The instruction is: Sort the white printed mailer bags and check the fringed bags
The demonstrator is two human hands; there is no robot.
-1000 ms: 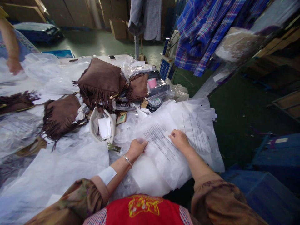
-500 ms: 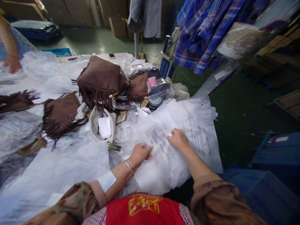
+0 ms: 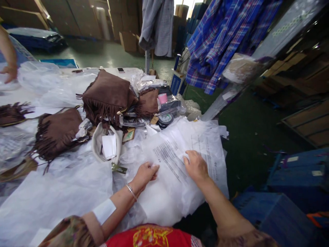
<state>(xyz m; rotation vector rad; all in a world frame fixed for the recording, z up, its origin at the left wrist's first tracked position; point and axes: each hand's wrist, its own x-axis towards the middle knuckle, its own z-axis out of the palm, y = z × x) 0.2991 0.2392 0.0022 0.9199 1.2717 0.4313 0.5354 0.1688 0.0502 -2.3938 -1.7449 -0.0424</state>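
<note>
A translucent plastic bag (image 3: 177, 192) printed with dark lines of text lies in front of me, over other thin white sheets. My left hand (image 3: 146, 175) pinches the bag's left part between thumb and fingers; a metal bracelet circles that wrist. On the printed area rests my right hand (image 3: 196, 166), its thumb and index finger a little apart, with nothing visible between them. Just beyond my left hand are a green tag (image 3: 119, 168) and a pale pouch (image 3: 95, 144) with a white paper (image 3: 109, 146) in it.
Brown fringed bags (image 3: 106, 92) are heaped at the table's middle and left. A tape roll (image 3: 165, 120) and pink roll (image 3: 162, 98) lie behind the plastic. A slanted post (image 3: 218, 106) and plaid shirt (image 3: 210, 55) stand right. Another person's hand (image 3: 10, 72) is far left.
My right hand has loosened from a pinch, its thumb and index finger moving apart on the bag. My left hand keeps its pinch. The view has shifted slightly.
</note>
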